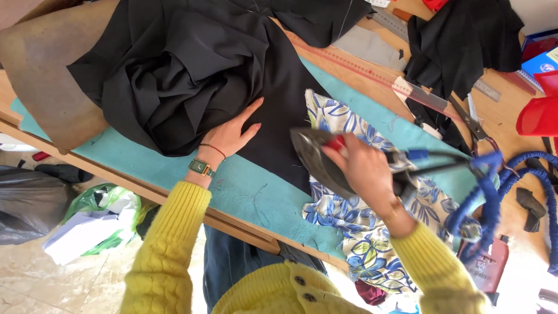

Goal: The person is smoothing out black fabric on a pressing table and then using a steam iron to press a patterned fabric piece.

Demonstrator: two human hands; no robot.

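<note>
A black fabric point(192, 75) is lying across the turquoise ironing pad point(244, 186) on the desk point(500, 116), filling the view from centre toward 11 o'clock. Most of it is still bunched in deep folds; only the strip at centre is lying flat and smooth, so the pressing looks to be at an early stage. The left hand point(232, 135) is resting flat on that strip, fingers released and spread. At 3 o'clock from it, the right hand point(360, 168) is clenching the handle of a steam iron point(317, 160), its soleplate tipped up just beside the cloth edge. A blue floral cloth point(354, 232) is lying beneath, a blue hose point(494, 192) trailing toward 4 o'clock, scissors point(474, 125) and a ruler point(372, 72) beyond.
</note>
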